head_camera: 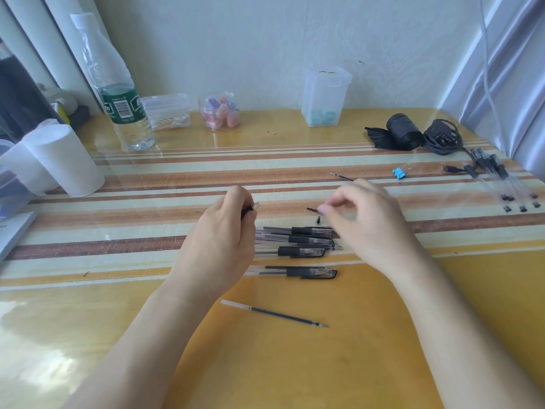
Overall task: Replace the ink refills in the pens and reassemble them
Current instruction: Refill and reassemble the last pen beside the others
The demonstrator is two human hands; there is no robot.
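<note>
Nearest the camera, a loose ink refill (274,313) is seen lying on the worktop (383,335). Beyond it, capped pens (298,249) are partly hidden by both wrists. A pen barrel (250,209) is clamped in the left hand (224,231), mostly covered. A small dark piece (312,210) is pinched by the blurred right hand (365,222). Further pens (498,178) are crowded near the right edge.

Bare tabletop (295,364) lies open near the front edge, crossed only by a loose refill (274,313). Between the hands, a cluster of pens (298,249) blocks the centre. Left approach is narrowed by a paper roll (66,160) and bottle (124,107); the right rear by black cables (442,137) and more pens (498,178).
</note>
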